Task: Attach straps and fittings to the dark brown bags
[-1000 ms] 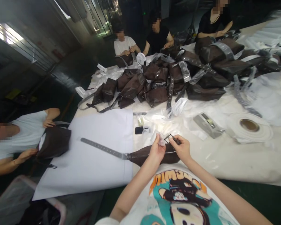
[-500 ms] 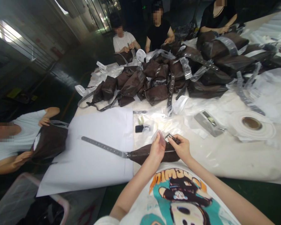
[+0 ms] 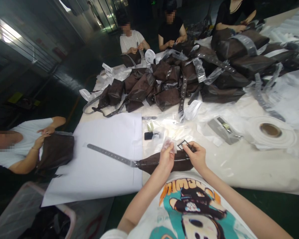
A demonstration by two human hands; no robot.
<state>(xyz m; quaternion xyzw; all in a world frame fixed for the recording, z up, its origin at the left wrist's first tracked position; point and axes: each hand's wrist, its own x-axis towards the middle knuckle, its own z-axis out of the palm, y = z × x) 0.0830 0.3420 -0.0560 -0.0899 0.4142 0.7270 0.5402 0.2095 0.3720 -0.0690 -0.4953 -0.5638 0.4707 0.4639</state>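
Pinching a rectangular dark metal buckle [image 3: 182,144] between thumb and fingers, the right hand [image 3: 198,156] also closes over the short black strap end attached to it. Just beside it, the left hand [image 3: 166,160] grips a crumpled, translucent plastic piece [image 3: 167,144] at the fingertips; whether that piece touches the buckle, I cannot tell.

Beneath both hands lies a slim dark brown soft bag [image 3: 149,162] with a shiny seam, on the table's near edge in front of the wearer. From its left end a grey strap with a row of holes [image 3: 109,154] runs out across a large smooth white sheet [image 3: 94,182].

Beyond the hands, a small black rectangular object [image 3: 148,136] rests near the sheet's edge, and a white round-headed fan [image 3: 193,110] lies farther back. To the right, a grey wedge-shaped dispenser [image 3: 223,129] sits near a thick white roll with a brown core [image 3: 259,136], both on the cream-coloured table cover [image 3: 249,172].

Across the far side spreads a heap of dark brown bags [image 3: 139,89], with three co-workers behind it. At the left, another co-worker's hands touch a boxy dark brown bag [image 3: 57,149].
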